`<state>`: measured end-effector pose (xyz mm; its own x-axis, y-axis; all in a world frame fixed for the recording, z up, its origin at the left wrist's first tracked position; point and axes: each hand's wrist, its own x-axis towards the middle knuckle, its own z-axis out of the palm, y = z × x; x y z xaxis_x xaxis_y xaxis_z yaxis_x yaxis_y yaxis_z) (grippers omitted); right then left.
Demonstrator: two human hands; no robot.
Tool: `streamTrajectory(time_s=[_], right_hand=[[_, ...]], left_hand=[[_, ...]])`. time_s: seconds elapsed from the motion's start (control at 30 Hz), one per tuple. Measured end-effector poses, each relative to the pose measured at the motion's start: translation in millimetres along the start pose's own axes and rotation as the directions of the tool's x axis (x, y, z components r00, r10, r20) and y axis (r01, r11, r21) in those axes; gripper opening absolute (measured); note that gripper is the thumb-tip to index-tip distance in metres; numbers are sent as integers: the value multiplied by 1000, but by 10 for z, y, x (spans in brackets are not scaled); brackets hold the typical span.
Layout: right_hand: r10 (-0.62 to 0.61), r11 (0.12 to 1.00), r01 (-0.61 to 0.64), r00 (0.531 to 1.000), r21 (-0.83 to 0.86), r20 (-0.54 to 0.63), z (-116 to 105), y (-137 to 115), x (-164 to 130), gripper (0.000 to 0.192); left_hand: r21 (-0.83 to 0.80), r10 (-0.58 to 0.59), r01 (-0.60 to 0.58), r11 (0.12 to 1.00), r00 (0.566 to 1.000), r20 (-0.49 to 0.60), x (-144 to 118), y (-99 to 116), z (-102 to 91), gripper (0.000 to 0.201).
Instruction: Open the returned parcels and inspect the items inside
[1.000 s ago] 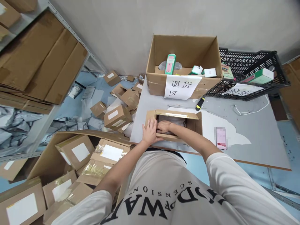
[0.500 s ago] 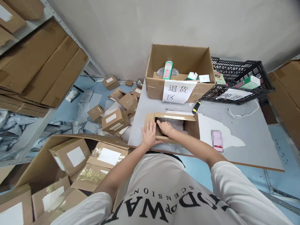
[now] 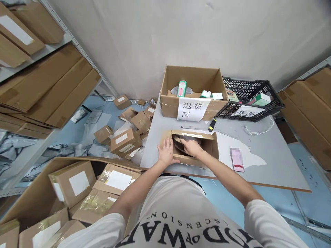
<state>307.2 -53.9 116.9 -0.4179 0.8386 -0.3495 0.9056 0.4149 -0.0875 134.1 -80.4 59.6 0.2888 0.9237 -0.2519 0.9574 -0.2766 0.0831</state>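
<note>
Our right hand [image 3: 191, 147] reaches into the open parcel box [image 3: 191, 146], fingers curled on the pale wrapped item [image 3: 181, 144] inside; whether they grip it, we cannot tell. Our left hand [image 3: 166, 154] lies flat and spread on the box's nine o'clock flap. We judge it best to keep that flap pinned and lift straight up. A phone [image 3: 237, 159] lies at three o'clock on the surface [image 3: 271, 155].

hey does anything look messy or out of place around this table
Yes. Small parcels and torn wrapping lie strewn over the floor left of the table, some tipped on edge. The table's surface also shows a large white scuffed patch.
</note>
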Motion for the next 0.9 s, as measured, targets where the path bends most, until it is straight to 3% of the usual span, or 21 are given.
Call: streamTrajectory(time_s=[0.2, 0.33, 0.47, 0.6, 0.77, 0.9], right_hand=[[-1, 996, 16, 986, 87, -167, 20, 230, -468, 40], [-39, 975, 118, 926, 190, -377, 132, 327, -785, 37], [31, 933, 203, 778, 298, -628, 30, 358, -994, 35], [169, 897, 235, 603, 376, -779, -316, 454, -1112, 31], [414, 822, 247, 360, 513, -836, -800, 591, -1235, 32], [510, 790, 266, 214, 552, -833, -1108, 614, -1338, 34]], left_hand=[[-3, 12, -12, 1000, 1000, 7, 60, -38, -61, 130], [18, 30, -31, 999, 999, 37, 112, -55, -112, 130], [30, 16, -19, 999, 995, 100, 171, -43, -156, 139], [29, -20, 16, 999, 989, 146, 199, -1, -176, 146], [-72, 8, 3, 997, 987, 161, 143, -11, -258, 149], [-342, 32, -12, 940, 998, 55, -104, -41, -517, 121]])
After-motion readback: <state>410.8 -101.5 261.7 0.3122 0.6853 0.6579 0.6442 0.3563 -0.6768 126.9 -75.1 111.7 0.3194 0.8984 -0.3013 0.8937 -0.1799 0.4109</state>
